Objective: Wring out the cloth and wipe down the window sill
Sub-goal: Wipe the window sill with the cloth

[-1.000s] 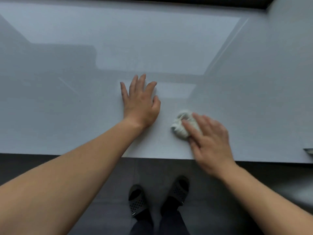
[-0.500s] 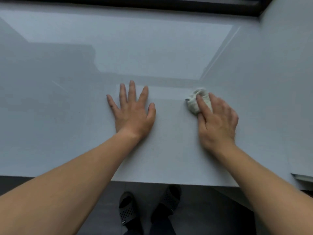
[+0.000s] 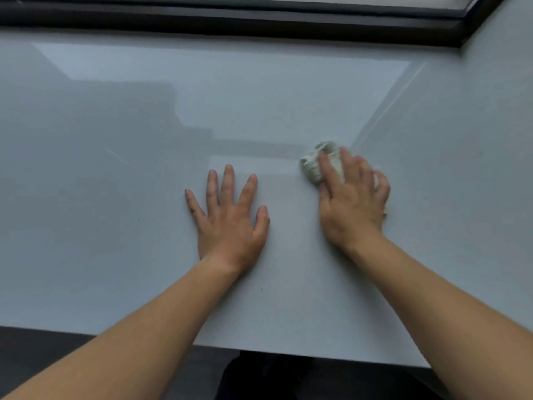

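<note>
A wide, glossy pale grey window sill (image 3: 115,197) fills the view. A small bunched whitish cloth (image 3: 313,164) lies on it right of centre. My right hand (image 3: 353,203) presses down on the cloth, fingers over its right part, so only the cloth's left and far edges show. My left hand (image 3: 230,220) rests flat on the sill with fingers spread, holding nothing, a short way left of the cloth.
A dark window frame (image 3: 230,18) runs along the far edge of the sill. A pale side wall (image 3: 476,140) rises at the right. The sill's front edge (image 3: 86,330) drops to a dark floor.
My right hand has pushed the cloth away from the sill's front edge, farther in and to the right. My left hand stayed planted flat. The view has tilted up toward the window frame.
</note>
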A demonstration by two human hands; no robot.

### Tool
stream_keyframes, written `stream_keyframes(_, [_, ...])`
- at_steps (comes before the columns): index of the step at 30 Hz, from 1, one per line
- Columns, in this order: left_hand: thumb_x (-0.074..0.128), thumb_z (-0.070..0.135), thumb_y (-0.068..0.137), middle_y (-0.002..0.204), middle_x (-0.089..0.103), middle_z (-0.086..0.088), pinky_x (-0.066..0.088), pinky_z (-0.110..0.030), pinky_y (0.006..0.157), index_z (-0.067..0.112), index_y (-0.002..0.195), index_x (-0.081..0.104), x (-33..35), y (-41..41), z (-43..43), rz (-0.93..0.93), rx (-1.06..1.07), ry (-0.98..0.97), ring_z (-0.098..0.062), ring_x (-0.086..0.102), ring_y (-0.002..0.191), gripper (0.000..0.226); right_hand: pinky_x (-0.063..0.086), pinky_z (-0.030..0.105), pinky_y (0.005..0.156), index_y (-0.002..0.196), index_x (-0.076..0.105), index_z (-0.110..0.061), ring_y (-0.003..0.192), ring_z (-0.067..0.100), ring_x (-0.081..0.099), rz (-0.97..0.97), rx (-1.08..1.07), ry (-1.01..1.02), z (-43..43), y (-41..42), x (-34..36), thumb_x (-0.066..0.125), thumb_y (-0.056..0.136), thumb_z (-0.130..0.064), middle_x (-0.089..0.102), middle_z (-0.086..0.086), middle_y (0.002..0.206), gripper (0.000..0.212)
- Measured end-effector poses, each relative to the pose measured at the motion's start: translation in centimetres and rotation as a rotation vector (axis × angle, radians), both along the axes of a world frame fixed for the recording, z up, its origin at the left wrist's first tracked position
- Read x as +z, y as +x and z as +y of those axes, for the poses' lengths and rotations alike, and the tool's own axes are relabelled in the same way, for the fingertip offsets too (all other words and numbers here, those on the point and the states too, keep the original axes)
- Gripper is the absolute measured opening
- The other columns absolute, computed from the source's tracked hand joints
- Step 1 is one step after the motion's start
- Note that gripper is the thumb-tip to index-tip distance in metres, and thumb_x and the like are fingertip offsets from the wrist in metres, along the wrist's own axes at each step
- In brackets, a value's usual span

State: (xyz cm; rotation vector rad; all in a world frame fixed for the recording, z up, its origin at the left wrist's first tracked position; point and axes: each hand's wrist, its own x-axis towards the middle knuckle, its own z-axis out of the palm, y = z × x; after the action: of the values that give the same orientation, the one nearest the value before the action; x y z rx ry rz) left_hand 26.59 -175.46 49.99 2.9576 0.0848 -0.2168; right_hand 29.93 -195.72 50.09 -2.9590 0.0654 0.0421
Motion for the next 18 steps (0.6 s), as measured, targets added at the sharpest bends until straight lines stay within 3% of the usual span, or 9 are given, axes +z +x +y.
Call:
stream_keyframes(4, [0.033,0.053,0.089,0.164,0.007,-0.004,-0.012,-0.067,0.112,0.036,0.148,0.030,0.5,0.0,-0.2,-0.015,0.024,-0.071,-0.022,-0.008,0.151,0.062,0.015,0.045,0.114,0.148,0.035,-0.044,0.144,0.028,0.029,0.049,0.352,0.017,-2.7,0.8,0.5,0.037,0.096,-0.041,0.032,-0.002,0.159,0.052])
stream_keyframes(10, [0.040,0.042,0.088,0.158,0.026,-0.009,-0.012,-0.057,0.117,0.024,0.140,0.045,1.6,7.5,-1.9,-0.135,-0.041,-0.213,-0.024,0.007,0.151,0.055,0.014,0.048,0.114,0.149,0.032,-0.043,0.145,0.025,0.022,-0.007,-0.069,0.016,-3.0,9.0,0.1,0.041,0.097,-0.033,0.026,-0.002,0.161,0.054])
stream_keyframes(15, [0.040,0.033,0.095,0.163,0.014,-0.008,-0.009,-0.052,0.120,0.024,0.148,0.032,1.0,15.6,-3.5,-0.081,-0.142,-0.172,-0.024,0.001,0.152,0.055,0.013,0.044,0.114,0.149,0.032,-0.046,0.146,0.025,0.026,0.026,0.331,0.009,-3.5,8.2,0.0,0.035,0.098,-0.039,0.029,-0.004,0.160,0.052])
stream_keyframes(18, [0.035,0.033,0.095,0.165,0.008,-0.006,-0.009,-0.052,0.120,0.026,0.150,0.027,0.5,18.6,-4.9,-0.034,-0.205,-0.143,-0.023,-0.004,0.152,0.055,0.018,0.046,0.113,0.148,0.035,-0.045,0.143,0.027,0.029,-0.014,0.161,-0.001,-6.2,13.3,-0.1,0.034,0.097,-0.040,0.031,-0.004,0.159,0.051])
